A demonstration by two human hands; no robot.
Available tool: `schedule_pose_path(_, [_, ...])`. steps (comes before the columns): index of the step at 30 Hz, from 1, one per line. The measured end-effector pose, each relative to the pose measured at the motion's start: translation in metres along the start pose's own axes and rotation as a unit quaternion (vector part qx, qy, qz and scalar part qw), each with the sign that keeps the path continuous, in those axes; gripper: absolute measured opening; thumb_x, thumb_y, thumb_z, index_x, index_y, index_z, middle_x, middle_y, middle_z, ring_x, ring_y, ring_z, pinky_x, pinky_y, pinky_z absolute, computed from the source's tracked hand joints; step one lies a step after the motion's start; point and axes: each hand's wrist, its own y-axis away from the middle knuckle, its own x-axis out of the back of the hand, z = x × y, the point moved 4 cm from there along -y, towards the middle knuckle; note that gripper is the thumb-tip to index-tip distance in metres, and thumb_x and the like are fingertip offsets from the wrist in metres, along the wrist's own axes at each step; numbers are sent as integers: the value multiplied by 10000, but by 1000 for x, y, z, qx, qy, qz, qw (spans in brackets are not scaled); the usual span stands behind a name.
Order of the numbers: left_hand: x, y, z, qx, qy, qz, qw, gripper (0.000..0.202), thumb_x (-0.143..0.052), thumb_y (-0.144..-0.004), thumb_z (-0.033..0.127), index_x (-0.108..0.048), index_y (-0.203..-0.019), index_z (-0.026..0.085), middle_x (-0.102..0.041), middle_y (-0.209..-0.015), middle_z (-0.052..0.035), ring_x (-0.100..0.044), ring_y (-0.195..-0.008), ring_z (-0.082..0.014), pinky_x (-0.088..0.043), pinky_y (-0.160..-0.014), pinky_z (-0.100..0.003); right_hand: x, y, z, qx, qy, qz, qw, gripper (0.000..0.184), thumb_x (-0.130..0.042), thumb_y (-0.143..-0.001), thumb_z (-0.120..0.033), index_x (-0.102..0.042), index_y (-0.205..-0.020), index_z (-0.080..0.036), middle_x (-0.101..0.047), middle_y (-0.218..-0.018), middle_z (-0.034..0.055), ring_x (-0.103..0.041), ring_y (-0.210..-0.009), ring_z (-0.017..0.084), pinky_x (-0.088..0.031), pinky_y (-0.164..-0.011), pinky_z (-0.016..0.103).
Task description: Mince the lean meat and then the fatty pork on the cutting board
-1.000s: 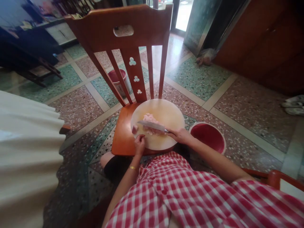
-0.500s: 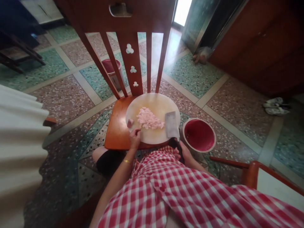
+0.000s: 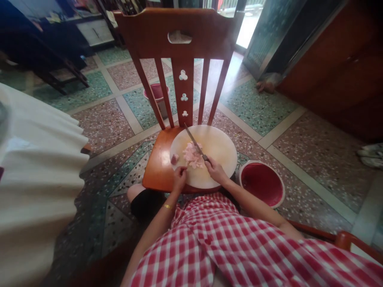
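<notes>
My right hand (image 3: 216, 170) is wrapped round the handle of a cleaver (image 3: 193, 140), whose blade stands edge-on over a heap of chopped pale pink meat (image 3: 191, 155). The heap lies on a round white cutting board (image 3: 223, 149). At the board's near left edge my left hand (image 3: 180, 176) is closed, its fingertips curled together; whether anything is in them I cannot make out. A small darker piece of meat (image 3: 174, 159) lies by the board's left rim, just beyond my left hand.
The board rests on a wooden chair's seat (image 3: 155, 167), with the slatted backrest (image 3: 183, 52) behind it. A red-lined bucket (image 3: 261, 183) stands at the right, and another bucket (image 3: 157, 91) behind the chair. A pale tablecloth (image 3: 44, 179) hangs at the left.
My right hand has brought the cleaver from the board's right edge leftward over the meat, turning its blade edge-on. My left hand stays by the near left rim. The whole view has shifted.
</notes>
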Motion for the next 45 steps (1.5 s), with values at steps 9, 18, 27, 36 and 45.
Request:
schedule_pose_path(9, [2,2,7,-22,-23,-1,999,150,-457,-730,169,-605,-753,166,-605,-729,-19,-568,-727,-139,-455,-708,-262,24,-4,-52,110,110,5,988,442,-381,-891,-317,-408,-1326,-246,-582,-1206,62,-555,-1071,238,-444,-873,352])
schedule_pose_path(18, [1,2,4,-28,-21,12,999,154,-462,-725,160,-613,-752,175,-611,-740,-22,-574,-730,-143,-459,-713,-268,16,0,-27,42,131,-30,990,481,-381,-884,-283,-376,-1362,-228,-649,-1087,72,-611,-982,245,-480,-832,352])
schedule_pose_path(27, [1,2,5,-25,-23,11,999,154,-462,-731,173,-615,-753,169,-608,-729,-19,-570,-726,-141,-457,-711,-264,17,14,-36,92,126,-18,988,498,-360,-899,-284,-305,-1394,-263,-527,-1281,34,-534,-1114,228,-439,-915,342])
schedule_pose_path(36, [1,2,5,0,-5,13,1000,139,-471,-734,186,-608,-746,166,-605,-733,-17,-568,-725,-136,-459,-706,-258,17,28,-49,117,113,1,987,499,-337,-907,-302,-292,-1402,-258,-557,-1245,44,-550,-1088,228,-450,-883,341])
schedule_pose_path(45, [20,-5,10,-25,-2,85,996,130,-462,-733,153,-590,-744,173,-572,-753,-21,-550,-757,-141,-449,-739,-268,1,37,-40,84,150,-36,984,494,-335,-901,-313,-324,-1391,-255,-639,-1113,76,-616,-952,262,-466,-814,352])
